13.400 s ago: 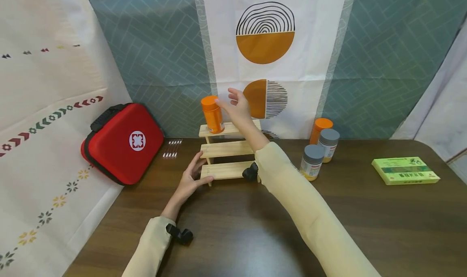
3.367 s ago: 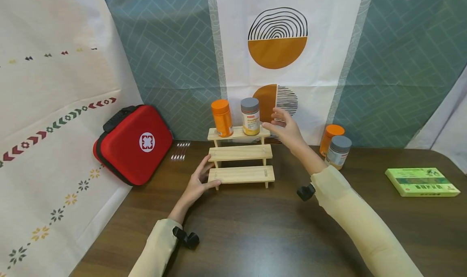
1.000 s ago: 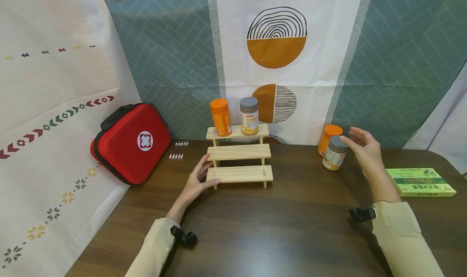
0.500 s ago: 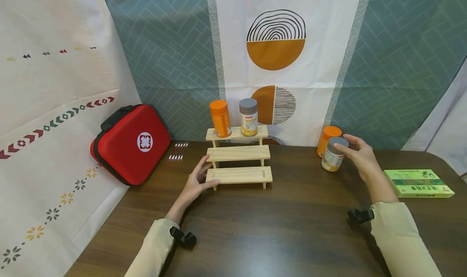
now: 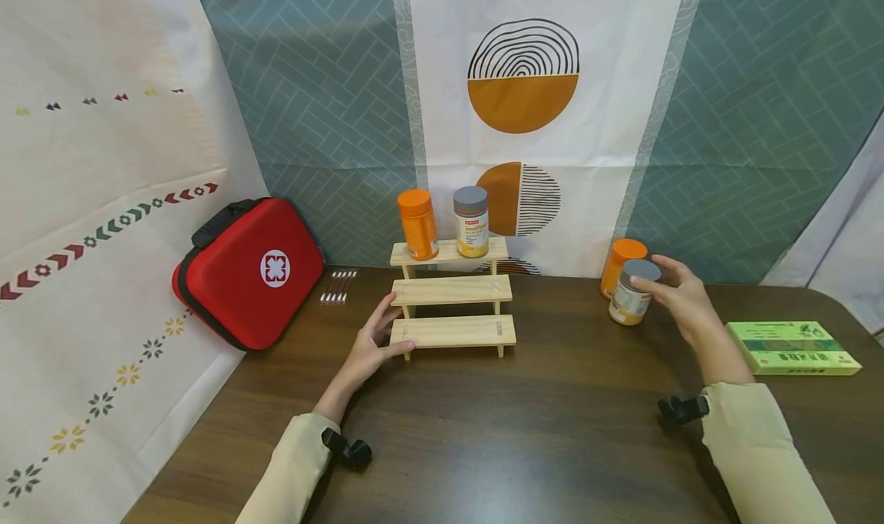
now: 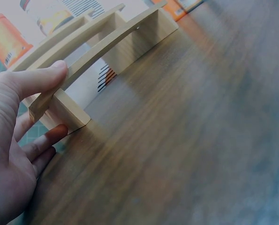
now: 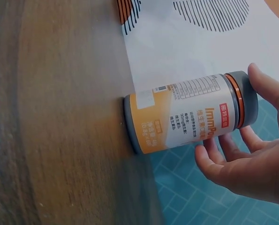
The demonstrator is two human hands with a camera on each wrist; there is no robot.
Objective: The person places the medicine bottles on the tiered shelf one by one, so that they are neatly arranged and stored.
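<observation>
A three-step wooden stand (image 5: 452, 332) stands on the table; my left hand (image 5: 369, 349) grips its left end. In the left wrist view, the thumb (image 6: 43, 79) lies on the front step's edge with fingers below and behind. An orange bottle (image 5: 417, 229) and a grey-lidded supplement jar (image 5: 473, 229) stand upright on the top step. Far to the right, my right hand (image 5: 684, 298) holds another grey-lidded jar (image 5: 630, 301) around its lid. The right wrist view shows this jar's white and yellow label (image 7: 186, 115), with the base at the tabletop. Behind it stands a second orange bottle (image 5: 615, 267), partly hidden.
A red first-aid case (image 5: 242, 275) leans against the cloth at the left. Several cotton swabs (image 5: 338, 286) lie beside it on the brown table (image 5: 483, 447). A flat green box (image 5: 794, 347) lies right of my right forearm. Patterned cloth (image 5: 331, 125) hangs behind.
Earlier, the orange bottle and then a grey-lidded jar came onto the top step. My right hand has since moved right and closed on the other grey-lidded jar's lid. My left hand keeps its hold.
</observation>
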